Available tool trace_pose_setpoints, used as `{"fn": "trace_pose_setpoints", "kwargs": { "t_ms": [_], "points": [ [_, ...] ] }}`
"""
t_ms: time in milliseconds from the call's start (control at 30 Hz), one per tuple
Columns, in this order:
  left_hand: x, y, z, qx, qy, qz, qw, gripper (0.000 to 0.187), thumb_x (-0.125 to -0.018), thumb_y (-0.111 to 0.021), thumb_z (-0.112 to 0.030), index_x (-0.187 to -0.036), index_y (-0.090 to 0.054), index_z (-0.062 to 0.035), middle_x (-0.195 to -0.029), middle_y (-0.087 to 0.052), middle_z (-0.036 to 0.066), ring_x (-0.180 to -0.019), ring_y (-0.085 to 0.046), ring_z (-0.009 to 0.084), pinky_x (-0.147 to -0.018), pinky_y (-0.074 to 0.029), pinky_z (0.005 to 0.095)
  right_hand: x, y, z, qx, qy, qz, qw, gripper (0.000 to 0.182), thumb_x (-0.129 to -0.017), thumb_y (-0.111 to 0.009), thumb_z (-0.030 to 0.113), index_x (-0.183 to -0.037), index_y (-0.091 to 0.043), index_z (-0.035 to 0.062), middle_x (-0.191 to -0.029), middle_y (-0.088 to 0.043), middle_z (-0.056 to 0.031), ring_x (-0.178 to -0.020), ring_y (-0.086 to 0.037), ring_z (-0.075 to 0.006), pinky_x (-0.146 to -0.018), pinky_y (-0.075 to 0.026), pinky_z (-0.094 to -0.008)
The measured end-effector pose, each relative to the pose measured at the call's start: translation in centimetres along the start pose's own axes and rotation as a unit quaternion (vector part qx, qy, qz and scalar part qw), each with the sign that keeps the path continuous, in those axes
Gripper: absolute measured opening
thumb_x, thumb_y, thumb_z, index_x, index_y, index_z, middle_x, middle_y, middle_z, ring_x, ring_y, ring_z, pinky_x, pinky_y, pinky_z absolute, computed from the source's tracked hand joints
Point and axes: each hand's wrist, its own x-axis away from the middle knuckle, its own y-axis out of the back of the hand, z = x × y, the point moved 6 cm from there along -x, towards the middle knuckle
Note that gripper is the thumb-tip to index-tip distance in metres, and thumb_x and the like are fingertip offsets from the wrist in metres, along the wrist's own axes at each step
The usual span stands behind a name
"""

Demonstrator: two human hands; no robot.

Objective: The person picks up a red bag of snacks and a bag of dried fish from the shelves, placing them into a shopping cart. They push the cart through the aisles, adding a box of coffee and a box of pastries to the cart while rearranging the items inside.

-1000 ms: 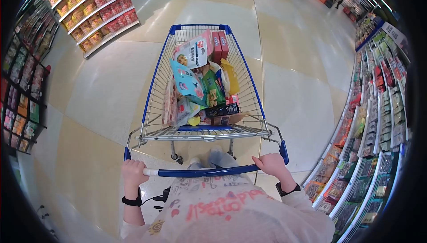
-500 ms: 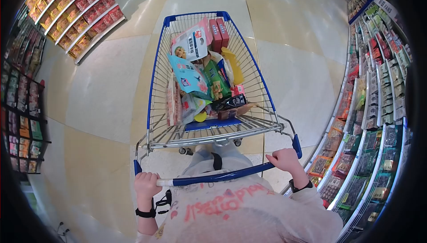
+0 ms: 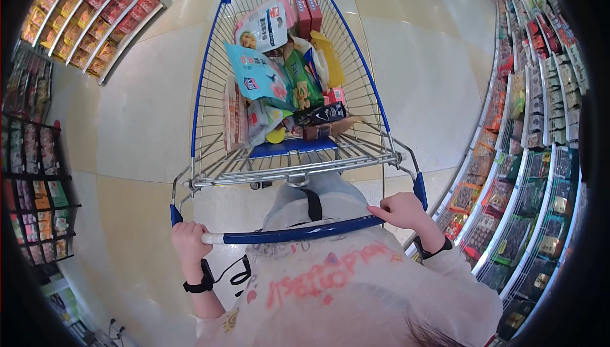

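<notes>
A wire shopping cart (image 3: 202,102) with blue trim stands in front of me. My left hand (image 3: 189,243) is wrapped round the left end of its blue handlebar (image 3: 298,231), by a whitish section. Round the right end, my right hand (image 3: 399,211) is closed, thumb along the bar. Inside the basket lie a light blue pouch (image 3: 257,74), a white pouch (image 3: 264,29), a green package (image 3: 303,80), two red boxes (image 3: 307,13), a yellow package (image 3: 328,58) and a black package (image 3: 319,114). Other packages are partly hidden beneath them.
Long shelves of packaged goods (image 3: 530,182) curve along my right. A dark rack (image 3: 41,188) stands at the left, and a shelf of red and yellow packets (image 3: 95,13) is at the upper left. Pale tiled floor (image 3: 143,105) runs between them.
The cart, with both hands on its bar, appears higher and slightly further left in view. The shelves have shifted a little. Both hands keep their hold.
</notes>
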Motion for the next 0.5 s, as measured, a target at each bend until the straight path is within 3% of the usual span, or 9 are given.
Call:
{"fn": "trace_pose_setpoints", "kwargs": {
  "t_ms": [500],
  "points": [
    [-1.4, 0.5, -2.5, 0.014, -0.014, 0.0, 1.0, 0.013, -0.048, -0.063, -0.009, -0.057, -0.054, -0.0107, -0.055, -0.049, 0.004, -0.056, -0.052, 0.022, -0.057, -0.041, 0.0343, -1.2, 3.1, -2.1, -0.005, 0.024, -0.133, 0.991, 0.042, -0.08, -0.053, 0.045, -0.062, -0.061, 0.0083, -0.054, -0.057, -0.0119, -0.055, -0.059, -0.0314, -0.052, -0.046, -0.0397]
  ]
}}
